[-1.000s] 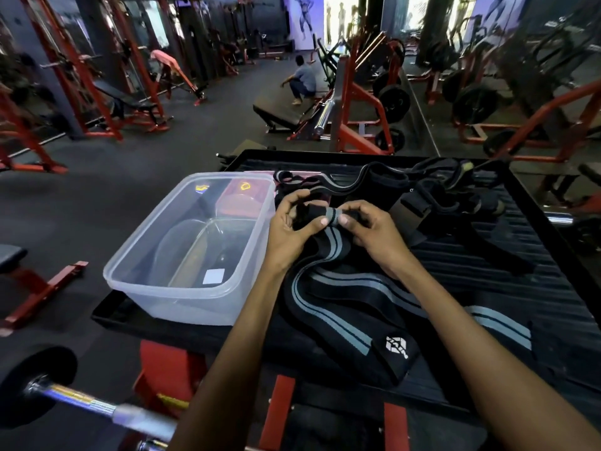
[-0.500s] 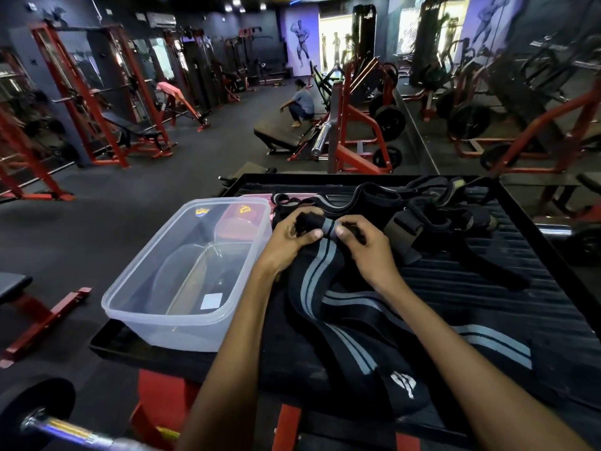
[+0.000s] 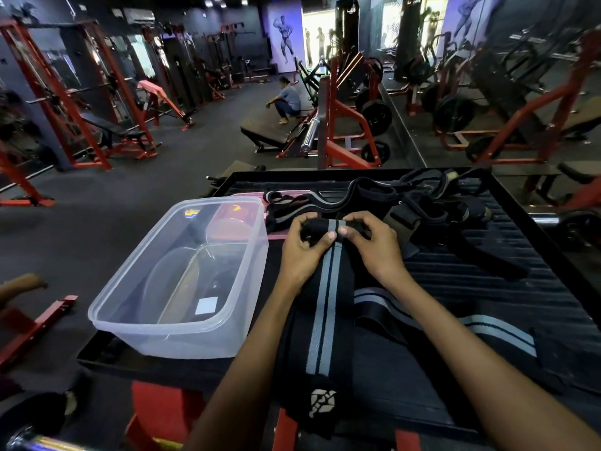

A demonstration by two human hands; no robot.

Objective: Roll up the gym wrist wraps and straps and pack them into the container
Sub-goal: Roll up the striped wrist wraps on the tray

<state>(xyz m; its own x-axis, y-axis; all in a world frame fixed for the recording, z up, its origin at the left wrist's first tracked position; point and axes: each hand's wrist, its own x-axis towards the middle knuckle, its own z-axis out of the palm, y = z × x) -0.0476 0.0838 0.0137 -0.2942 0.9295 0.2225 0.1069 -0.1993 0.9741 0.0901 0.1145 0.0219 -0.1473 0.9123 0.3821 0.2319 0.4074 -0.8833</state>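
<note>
A long black wrist wrap point(image 3: 322, 307) with grey stripes lies on the black ribbed tray point(image 3: 507, 288), its loose tail running toward me and ending at a white logo. Its far end is wound into a small roll. My left hand point(image 3: 304, 247) and my right hand point(image 3: 374, 244) both grip that roll, thumbs meeting on the grey stripe. A clear plastic container point(image 3: 182, 278) stands just left of my hands. A second striped wrap point(image 3: 481, 327) lies flat at the right. A tangle of black straps point(image 3: 432, 206) sits behind my hands.
A pink item point(image 3: 279, 203) lies under straps behind the container. The tray's raised rim runs along the back and right. A barbell end point(image 3: 29, 431) shows at the lower left. Red gym racks stand around, and a person point(image 3: 286, 100) crouches on the floor far behind.
The roll at the wrap's far end has grown a little as both hands turned it. The wrap's tail has straightened and drawn toward me. The camera tilted upward.
</note>
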